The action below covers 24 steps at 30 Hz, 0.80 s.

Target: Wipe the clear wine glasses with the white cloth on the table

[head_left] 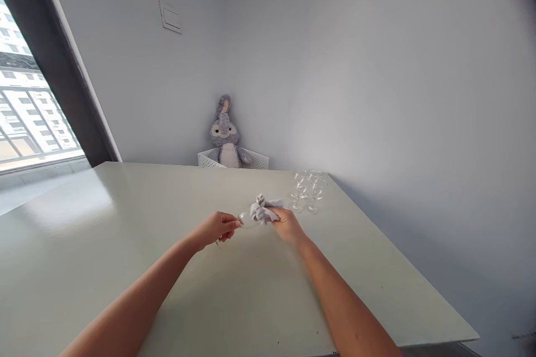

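My left hand (221,228) is closed around the stem of a clear wine glass (247,220), which is held tilted sideways above the table with its bowl toward the right. The foot of the glass shows just below my left fingers. My right hand (286,222) grips a light grey cloth (260,210), bunched up against the mouth of the bowl. Cloth covers the rim, so I cannot tell how far inside it reaches. Behind and to the right of my right hand stand several clear stemmed glasses (312,192), upright and close together.
The pale, glossy table (234,301) spreads under both arms, its right edge running near the grey wall (397,95). Beyond its far edge a grey plush toy (226,136) sits in a white perforated basket (260,162). A window (31,106) is at the left.
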Available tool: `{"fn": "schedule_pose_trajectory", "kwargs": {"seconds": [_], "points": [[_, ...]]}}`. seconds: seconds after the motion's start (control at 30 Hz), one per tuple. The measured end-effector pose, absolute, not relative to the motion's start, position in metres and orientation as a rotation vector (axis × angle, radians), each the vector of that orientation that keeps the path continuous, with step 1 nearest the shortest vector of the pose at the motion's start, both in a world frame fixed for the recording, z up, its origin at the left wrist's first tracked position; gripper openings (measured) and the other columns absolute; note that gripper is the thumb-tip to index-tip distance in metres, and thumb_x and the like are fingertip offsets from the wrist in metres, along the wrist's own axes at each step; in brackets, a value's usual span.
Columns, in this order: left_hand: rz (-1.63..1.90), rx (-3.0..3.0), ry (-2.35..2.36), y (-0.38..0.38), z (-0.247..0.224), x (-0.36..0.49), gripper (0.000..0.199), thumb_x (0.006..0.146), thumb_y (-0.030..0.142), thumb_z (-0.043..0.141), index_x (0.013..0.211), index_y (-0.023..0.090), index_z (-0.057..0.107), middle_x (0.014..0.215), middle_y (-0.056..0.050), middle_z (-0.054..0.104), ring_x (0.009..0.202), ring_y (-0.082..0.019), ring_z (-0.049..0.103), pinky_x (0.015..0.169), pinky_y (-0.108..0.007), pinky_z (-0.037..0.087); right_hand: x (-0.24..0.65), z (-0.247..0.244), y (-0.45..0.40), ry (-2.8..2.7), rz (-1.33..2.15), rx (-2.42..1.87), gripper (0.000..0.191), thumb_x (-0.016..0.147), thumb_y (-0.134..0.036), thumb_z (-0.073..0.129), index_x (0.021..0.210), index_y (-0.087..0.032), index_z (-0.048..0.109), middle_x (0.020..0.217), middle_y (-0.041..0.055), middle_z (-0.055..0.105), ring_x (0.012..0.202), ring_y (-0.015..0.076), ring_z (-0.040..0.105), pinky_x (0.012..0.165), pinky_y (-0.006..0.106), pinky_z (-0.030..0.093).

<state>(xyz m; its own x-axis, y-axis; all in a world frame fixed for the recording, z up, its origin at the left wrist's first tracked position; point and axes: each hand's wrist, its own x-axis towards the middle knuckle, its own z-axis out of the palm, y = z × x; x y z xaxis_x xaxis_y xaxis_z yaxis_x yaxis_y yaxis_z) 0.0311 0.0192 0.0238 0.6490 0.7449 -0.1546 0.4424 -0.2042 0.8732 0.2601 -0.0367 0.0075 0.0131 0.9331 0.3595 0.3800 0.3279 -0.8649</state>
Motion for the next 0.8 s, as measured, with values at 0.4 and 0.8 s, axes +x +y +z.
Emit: {"fn": "schedule_pose_trajectory", "kwargs": {"seconds": [0.4,0.8], "points": [[0.478,2.406,1.362,0.013,-0.003,0.044,0.017,0.07,0.02,0.046,0.053,0.016,0.048,0.056,-0.004,0.055,0.051,-0.013,0.046,0.05,-0.024,0.026,0.211,0.008,-0.06,-2.171,-0.124,-1.16,0.036,0.088,-0.029,0.043,0.124,-0.023,0.049,0.121,0.0056,0.056,0.11,0.0257,0.047,0.103,0.049,0.014],[0.747,2.323,1.226,-0.015,-0.014,0.066,0.038,0.083,0.036,0.042,0.119,0.025,0.046,0.066,0.003,0.058,0.059,-0.013,0.051,0.057,-0.022,0.036,0.227,-0.012,-0.029,-0.525,1.271,-0.954,0.036,0.07,-0.052,0.058,0.079,-0.017,0.062,0.071,0.0019,0.062,0.065,0.0172,0.057,0.055,0.027,0.044]]}}
